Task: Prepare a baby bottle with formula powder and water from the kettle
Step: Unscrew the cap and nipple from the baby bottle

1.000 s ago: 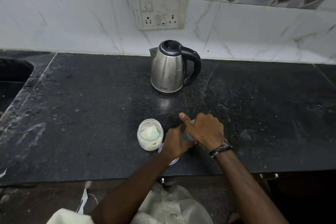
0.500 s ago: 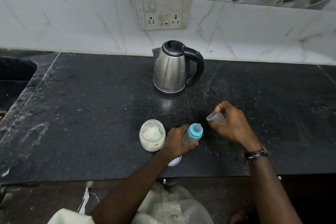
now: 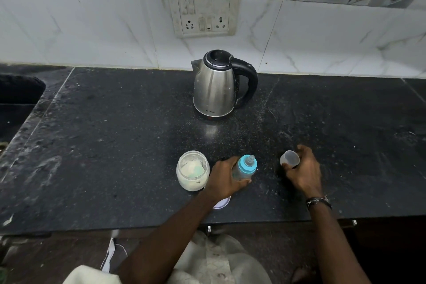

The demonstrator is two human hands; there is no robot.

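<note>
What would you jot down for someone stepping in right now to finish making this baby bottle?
Left hand grips the bottle, teat and blue collar on.
Right hand holds the clear cap low over the counter, right of the bottle.
Jar of powder stands open left of the bottle; a white lid lies partly hidden under the left wrist.
Kettle stands behind, by the wall, lid shut.
Done: cap off.
Left: unscrew the collar, add powder, pour water, close up. I cannot tell what is inside the bottle.

Black counter point(image 3: 115, 157): kettle point(image 3: 215, 90), jar point(image 3: 193, 172).
</note>
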